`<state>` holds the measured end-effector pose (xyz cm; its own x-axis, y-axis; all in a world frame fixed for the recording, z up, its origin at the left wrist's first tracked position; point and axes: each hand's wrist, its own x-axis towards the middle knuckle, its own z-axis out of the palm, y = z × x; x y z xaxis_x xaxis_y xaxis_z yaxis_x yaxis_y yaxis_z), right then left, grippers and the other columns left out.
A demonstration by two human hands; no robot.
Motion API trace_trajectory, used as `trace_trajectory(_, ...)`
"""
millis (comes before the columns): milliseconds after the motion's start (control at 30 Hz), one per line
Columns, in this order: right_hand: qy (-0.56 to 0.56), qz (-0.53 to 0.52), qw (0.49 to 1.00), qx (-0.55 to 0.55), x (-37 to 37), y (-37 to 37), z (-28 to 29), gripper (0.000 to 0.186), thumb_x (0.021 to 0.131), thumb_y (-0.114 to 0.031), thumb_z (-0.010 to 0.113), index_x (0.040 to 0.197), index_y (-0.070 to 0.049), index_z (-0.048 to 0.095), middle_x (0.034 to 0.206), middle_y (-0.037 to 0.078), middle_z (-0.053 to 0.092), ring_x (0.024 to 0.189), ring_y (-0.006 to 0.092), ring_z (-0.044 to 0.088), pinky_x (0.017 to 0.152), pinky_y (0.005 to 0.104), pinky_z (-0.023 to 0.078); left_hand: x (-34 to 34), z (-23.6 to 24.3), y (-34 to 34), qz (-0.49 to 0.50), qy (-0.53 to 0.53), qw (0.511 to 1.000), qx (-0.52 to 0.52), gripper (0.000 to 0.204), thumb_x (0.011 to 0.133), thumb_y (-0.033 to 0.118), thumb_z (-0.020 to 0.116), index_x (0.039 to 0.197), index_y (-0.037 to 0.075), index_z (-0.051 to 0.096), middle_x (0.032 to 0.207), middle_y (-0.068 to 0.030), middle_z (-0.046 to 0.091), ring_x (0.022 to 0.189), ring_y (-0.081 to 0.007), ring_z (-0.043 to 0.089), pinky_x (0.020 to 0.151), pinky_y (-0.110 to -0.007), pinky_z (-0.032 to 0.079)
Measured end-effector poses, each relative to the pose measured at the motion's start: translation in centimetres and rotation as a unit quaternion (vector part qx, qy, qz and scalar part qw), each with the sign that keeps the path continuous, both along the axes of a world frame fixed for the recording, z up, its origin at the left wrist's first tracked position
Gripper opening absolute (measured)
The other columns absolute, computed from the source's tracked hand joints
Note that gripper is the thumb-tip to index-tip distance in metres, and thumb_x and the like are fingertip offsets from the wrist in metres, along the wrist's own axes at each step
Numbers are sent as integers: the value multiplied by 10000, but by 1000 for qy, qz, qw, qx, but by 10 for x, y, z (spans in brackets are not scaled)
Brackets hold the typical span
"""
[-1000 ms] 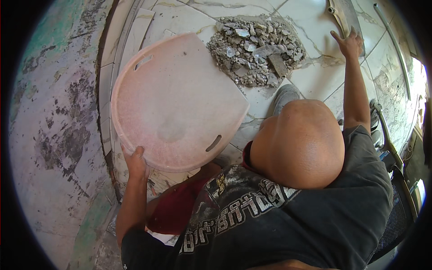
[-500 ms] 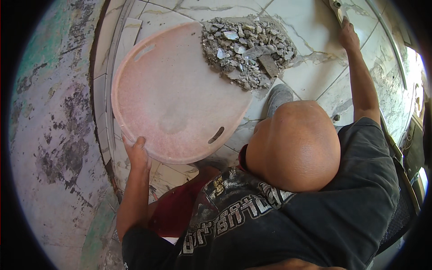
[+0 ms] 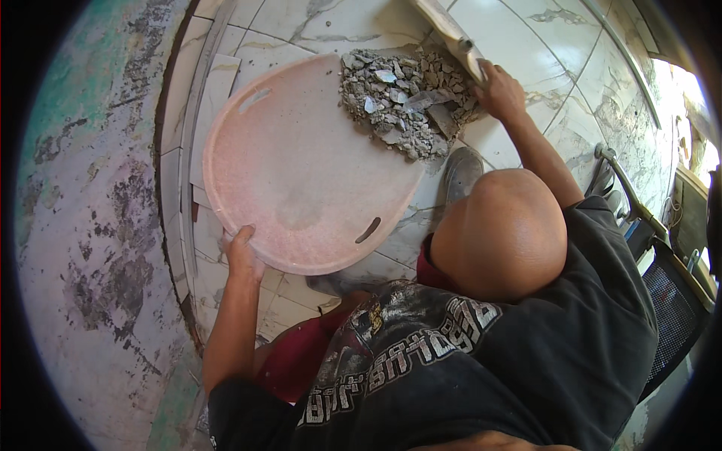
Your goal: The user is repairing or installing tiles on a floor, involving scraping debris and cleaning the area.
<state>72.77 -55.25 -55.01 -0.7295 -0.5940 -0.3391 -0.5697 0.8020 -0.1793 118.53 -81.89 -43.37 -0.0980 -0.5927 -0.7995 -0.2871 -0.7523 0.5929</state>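
My left hand (image 3: 244, 254) grips the near-left rim of a pink plastic scoop pan (image 3: 316, 173), thumb over the edge. The pan is wide and shallow, with slots near its rim and one straight side. That side lies against a pile of grey rubble (image 3: 395, 113) with clear, glassy pieces in it. My right hand (image 3: 501, 92) is closed round a long, flat, pale tool (image 3: 449, 28) with a small dark knob. I cannot make out its kind. It slants across the far side of the pile, and its far end runs out of view.
Marbled white tiles (image 3: 526, 45) cover the floor. A stained wall (image 3: 98, 225) rises at the left, with a narrow ledge along it. My shoe (image 3: 462, 174) is planted beside the rubble, and my raised knee (image 3: 511, 233) is close by. A black mesh chair (image 3: 669, 301) stands at the right.
My right hand has swung left with the tool, from the far right to the rubble's far edge. The pan and my left hand have shifted slightly right in view.
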Motion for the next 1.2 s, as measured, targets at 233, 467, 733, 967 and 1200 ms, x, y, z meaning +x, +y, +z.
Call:
trace_trajectory(233, -53, -40, 997, -30, -19, -9, -5, 418, 810, -108, 539, 1222, -77, 473, 1036, 273, 619, 996, 424, 611, 853, 485, 489, 1, 5, -6, -38, 26, 999, 21, 605, 835, -18, 463, 1418, -25, 300, 1342, -199, 470, 1214, -352, 502, 1050, -462, 417)
trace_trajectory(467, -38, -73, 995, -54, -18, -15, -13, 418, 786, -109, 567, 1190, -55, 476, 1120, 255, 617, 1077, 420, 575, 911, 475, 455, 13, -11, -3, -7, 31, 999, -13, 520, 845, -19, 525, 1353, -44, 415, 1316, -160, 512, 1190, -305, 522, 1030, -420, 416)
trace_trajectory(733, -3, -44, 995, -86, 0, -17, -36, 448, 784, -116, 530, 1230, -96, 491, 1099, 255, 626, 1071, 425, 574, 907, 473, 463, 6, 0, 0, -32, 70, 996, -35, 525, 876, -28, 527, 1380, -34, 378, 1333, -161, 489, 1215, -282, 493, 1030, -399, 404)
trace_trajectory(967, -184, -65, 975, -109, 36, -44, -9, 519, 725, -168, 588, 1236, -81, 552, 1034, 219, 666, 958, 341, 629, 845, 410, 483, -4, -12, 13, -26, 87, 995, -30, 538, 873, -26, 524, 1383, -22, 351, 1341, -171, 468, 1204, -295, 497, 1018, -421, 420)
trace_trajectory(1200, -224, -35, 962, -150, 71, -52, -13, 544, 713, -182, 625, 1247, -94, 563, 1050, 206, 668, 973, 322, 628, 855, 386, 484, -18, -32, 15, -28, 108, 994, -19, 570, 854, -21, 522, 1396, 23, 352, 1356, -163, 460, 1221, -319, 490, 1039, -444, 407)
